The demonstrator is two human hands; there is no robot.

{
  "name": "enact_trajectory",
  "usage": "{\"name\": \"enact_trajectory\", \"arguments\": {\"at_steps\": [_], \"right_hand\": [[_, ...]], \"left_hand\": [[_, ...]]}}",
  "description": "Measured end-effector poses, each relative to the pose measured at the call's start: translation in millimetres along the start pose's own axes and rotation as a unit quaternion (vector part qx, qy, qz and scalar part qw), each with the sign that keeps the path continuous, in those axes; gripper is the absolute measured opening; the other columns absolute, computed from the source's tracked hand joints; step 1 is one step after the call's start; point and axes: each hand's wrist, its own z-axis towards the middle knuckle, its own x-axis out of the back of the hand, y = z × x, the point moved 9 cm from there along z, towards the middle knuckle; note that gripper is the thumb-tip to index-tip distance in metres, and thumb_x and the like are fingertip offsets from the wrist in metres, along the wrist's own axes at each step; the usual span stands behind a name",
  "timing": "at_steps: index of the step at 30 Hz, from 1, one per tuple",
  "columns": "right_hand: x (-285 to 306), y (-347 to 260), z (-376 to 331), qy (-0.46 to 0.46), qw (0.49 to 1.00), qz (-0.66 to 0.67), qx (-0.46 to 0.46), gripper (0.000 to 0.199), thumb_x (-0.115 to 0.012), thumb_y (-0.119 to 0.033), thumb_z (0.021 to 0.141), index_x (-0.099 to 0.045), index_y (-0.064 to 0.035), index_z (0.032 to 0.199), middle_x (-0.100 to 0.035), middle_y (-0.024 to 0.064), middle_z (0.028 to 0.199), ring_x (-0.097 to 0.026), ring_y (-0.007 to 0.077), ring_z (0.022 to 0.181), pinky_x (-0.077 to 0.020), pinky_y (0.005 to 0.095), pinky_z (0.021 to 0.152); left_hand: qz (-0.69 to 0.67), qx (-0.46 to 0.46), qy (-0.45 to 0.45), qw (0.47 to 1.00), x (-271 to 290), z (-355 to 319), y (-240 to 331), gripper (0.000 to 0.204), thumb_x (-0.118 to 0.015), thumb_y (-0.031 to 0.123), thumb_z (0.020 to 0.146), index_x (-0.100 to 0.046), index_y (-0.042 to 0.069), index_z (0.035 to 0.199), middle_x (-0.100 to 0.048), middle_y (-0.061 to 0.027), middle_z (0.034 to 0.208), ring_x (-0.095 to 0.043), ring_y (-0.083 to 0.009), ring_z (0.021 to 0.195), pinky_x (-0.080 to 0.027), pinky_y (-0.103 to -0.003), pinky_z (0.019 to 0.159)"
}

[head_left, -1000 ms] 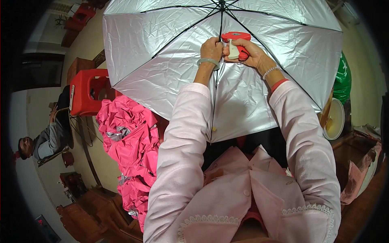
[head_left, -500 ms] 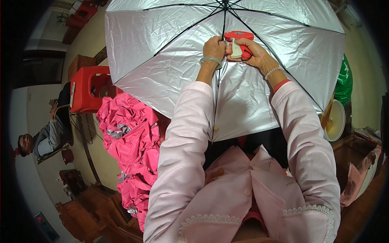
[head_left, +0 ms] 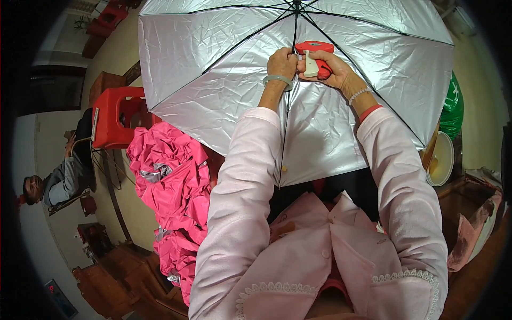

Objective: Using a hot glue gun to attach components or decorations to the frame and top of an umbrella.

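Observation:
Spread open before me is an umbrella (head_left: 341, 112), its silver inner side facing up and its black ribs meeting at the hub at the top. My left hand (head_left: 281, 64), with a pale bangle at the wrist, is closed on a black rib (head_left: 288, 122); its fingertips are partly hidden. In my right hand (head_left: 337, 73) is a red and white tagging gun (head_left: 314, 47), fingers wrapped round its handle and white trigger. The gun's front end points left and sits right beside my left fingers at the rib, where the exact contact is hidden.
Crumpled bright pink fabric with silver patches (head_left: 170, 176) is heaped at my left. Beyond it stands a red plastic stool (head_left: 114, 120). A person (head_left: 66, 176) sits farther left. At right are a green bag (head_left: 453, 109) and a white tub (head_left: 441, 160).

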Motion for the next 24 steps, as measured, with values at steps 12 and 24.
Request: {"name": "enact_trajectory", "arguments": {"at_steps": [12, 24], "right_hand": [[-2.3, 0.1, 0.8, -0.008, 1.000, -0.006, 0.004, 0.027, -0.053, -0.011, 0.080, -0.046, 0.0046, 0.101, -0.059, 0.0182, 0.086, -0.061, 0.0296, 0.079, -0.0511, 0.0482, 0.074], [1.4, -1.0, 1.4, -0.005, 1.000, 0.000, 0.010, 0.028, -0.053, -0.011, 0.079, -0.046, 0.0035, 0.102, -0.060, 0.0187, 0.085, -0.061, 0.0299, 0.078, -0.0504, 0.0487, 0.076]], "left_hand": [[0.000, -0.002, 0.004, 1.000, 0.5, 0.4, -2.8, 0.028, -0.051, 0.020, 0.073, -0.062, 0.002, 0.091, -0.061, -0.0190, 0.087, -0.058, -0.0321, 0.083, -0.044, -0.038, 0.076], [0.026, -0.032, 0.018, 0.999, 0.2, 1.0, 2.1, 0.028, -0.054, 0.021, 0.073, -0.062, 0.001, 0.091, -0.063, -0.0184, 0.081, -0.061, -0.0301, 0.075, -0.047, -0.035, 0.070]]}}
